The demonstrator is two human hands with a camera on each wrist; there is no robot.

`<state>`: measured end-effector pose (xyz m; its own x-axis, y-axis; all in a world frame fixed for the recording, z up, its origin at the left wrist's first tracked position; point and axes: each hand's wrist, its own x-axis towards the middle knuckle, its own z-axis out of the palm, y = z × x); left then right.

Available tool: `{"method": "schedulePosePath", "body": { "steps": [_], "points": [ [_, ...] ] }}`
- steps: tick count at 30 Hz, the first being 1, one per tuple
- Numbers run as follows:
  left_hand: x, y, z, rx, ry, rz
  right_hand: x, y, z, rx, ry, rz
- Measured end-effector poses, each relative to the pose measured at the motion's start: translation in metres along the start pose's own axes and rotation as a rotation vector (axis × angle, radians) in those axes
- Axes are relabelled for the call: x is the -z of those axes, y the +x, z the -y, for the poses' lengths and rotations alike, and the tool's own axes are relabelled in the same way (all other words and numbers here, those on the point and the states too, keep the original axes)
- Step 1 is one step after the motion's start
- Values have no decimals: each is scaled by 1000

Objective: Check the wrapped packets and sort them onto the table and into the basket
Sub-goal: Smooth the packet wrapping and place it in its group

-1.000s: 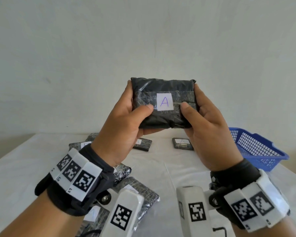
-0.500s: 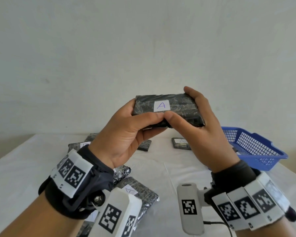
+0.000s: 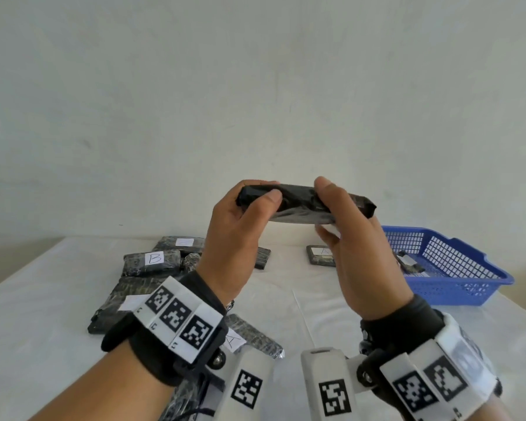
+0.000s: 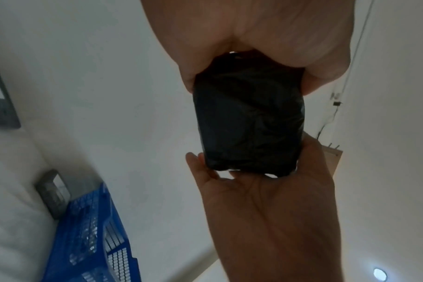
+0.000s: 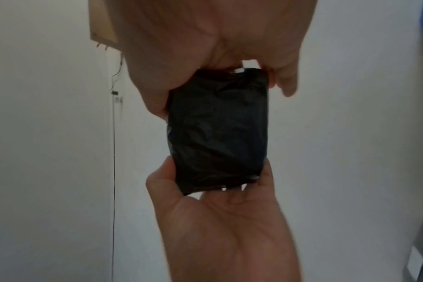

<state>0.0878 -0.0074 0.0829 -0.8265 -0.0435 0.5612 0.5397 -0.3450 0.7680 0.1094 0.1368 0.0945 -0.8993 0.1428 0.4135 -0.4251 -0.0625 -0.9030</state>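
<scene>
**Turn the packet right round before you sort it**

Your left hand (image 3: 234, 235) pinches one end of the black wrapped packet (image 3: 301, 208) with its fingers (image 3: 269, 197) curled over the near edge; your right hand (image 3: 356, 247) grips the other end, thumb on top, fingers under. The packet hangs mid-frame, well above the counter (image 3: 286, 299), edge-on to you, so no label shows. Keep both ends pinched and roll it slowly; the plastic looks slick, so shift one hand at a time. Once its letter is plain, choose the spot.

The head view alone shows where it can go: the blue basket (image 3: 456, 268) at right, already holding a packet, and the pile of packets (image 3: 152, 262) at lower left, one marked B. The wrist views show the packet's broad underside (image 4: 249, 122), crinkled and unlabelled, and the palms cupping its ends.
</scene>
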Motion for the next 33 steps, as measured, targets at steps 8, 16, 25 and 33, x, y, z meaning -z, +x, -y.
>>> {"method": "schedulePosePath", "body": {
  "steps": [8, 16, 25, 33],
  "points": [
    [-1, 4, 0, -41, 3, 41, -6, -6, 0, 276, -18, -30],
    [-7, 0, -6, -96, 78, 38, -11, -4, 3, 266, 9, -29],
    [-1, 1, -9, 1, -95, 83, -8, -1, 7, 188, -52, 22],
    [4, 5, -11, 0, -201, 108, 2, -1, 8, 165, 47, 138]
  ]
}}
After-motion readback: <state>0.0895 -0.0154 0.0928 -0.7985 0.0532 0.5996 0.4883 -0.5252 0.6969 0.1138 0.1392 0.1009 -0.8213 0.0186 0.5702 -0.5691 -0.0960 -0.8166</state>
